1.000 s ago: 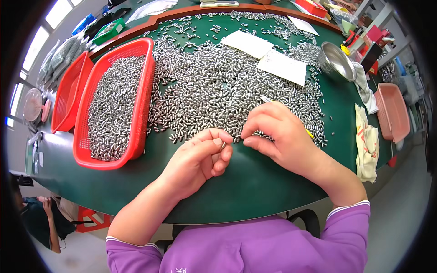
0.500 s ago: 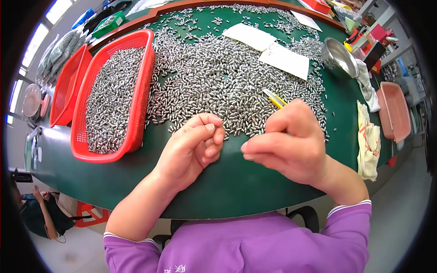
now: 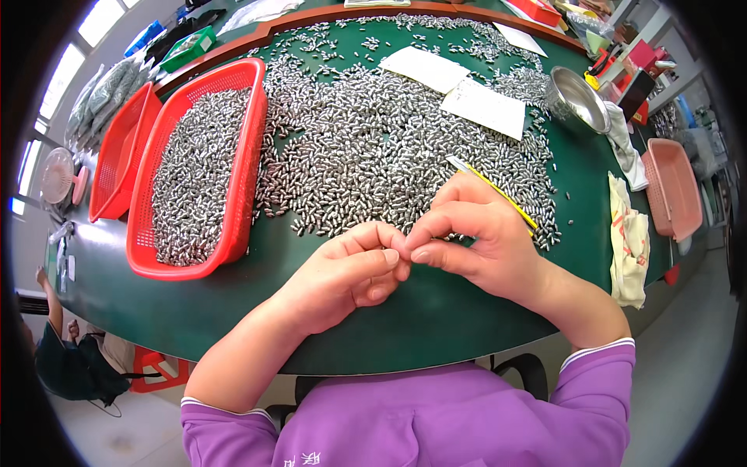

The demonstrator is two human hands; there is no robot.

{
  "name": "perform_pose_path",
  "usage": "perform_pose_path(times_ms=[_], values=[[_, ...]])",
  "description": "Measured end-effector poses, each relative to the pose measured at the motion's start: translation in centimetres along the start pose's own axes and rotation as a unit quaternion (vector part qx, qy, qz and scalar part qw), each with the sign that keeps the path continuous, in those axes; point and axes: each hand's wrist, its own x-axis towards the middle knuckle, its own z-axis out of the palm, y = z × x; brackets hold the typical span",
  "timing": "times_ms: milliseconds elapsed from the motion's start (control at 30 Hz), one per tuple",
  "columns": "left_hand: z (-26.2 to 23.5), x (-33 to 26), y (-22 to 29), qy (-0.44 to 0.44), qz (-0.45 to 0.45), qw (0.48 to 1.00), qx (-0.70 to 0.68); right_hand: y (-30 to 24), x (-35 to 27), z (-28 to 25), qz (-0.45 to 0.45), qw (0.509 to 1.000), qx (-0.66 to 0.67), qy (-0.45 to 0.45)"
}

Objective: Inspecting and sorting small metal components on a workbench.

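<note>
My left hand (image 3: 346, 268) is closed in a loose curl above the near part of the green table (image 3: 334, 342). The fingertips of my right hand (image 3: 482, 241) are pinched and meet those of the left. Whatever lies between the fingertips is hidden or too small to name. Just beyond both hands spreads a wide heap of small silvery metal pieces (image 3: 350, 156). A thin yellow-handled cutter (image 3: 510, 201) lies on the heap, behind the right hand and partly beside its knuckles.
At left a red plastic basket (image 3: 253, 140) holds many more silvery pieces, with another red basket (image 3: 109, 191) beside it. White paper slips (image 3: 486, 109) rest on the heap. On the right are a metal bowl (image 3: 572, 101), a cream cloth (image 3: 629, 241) and a pink basket (image 3: 673, 187). Another person (image 3: 70, 362) is at lower left.
My hands have come together; the right moved left and the left moved slightly right until the fingertips met. More of the yellow cutter shows. The other person's arm at lower left is raised.
</note>
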Motion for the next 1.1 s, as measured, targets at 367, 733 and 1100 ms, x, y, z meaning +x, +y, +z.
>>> perform_pose_path(times_ms=[367,733,1100], values=[[-0.1,0.2,-0.4,0.011,-0.002,1.000,0.024,0.5,-0.4,0.8,0.060,0.989,0.134,-0.020],[-0.1,0.3,-0.1,0.035,0.017,0.999,0.038,0.6,0.3,0.0,-0.087,0.994,-0.041,0.059],[-0.1,0.3,-0.1,0.046,0.021,0.998,0.046,0.5,0.2,0.6,-0.114,0.988,-0.090,0.050]])
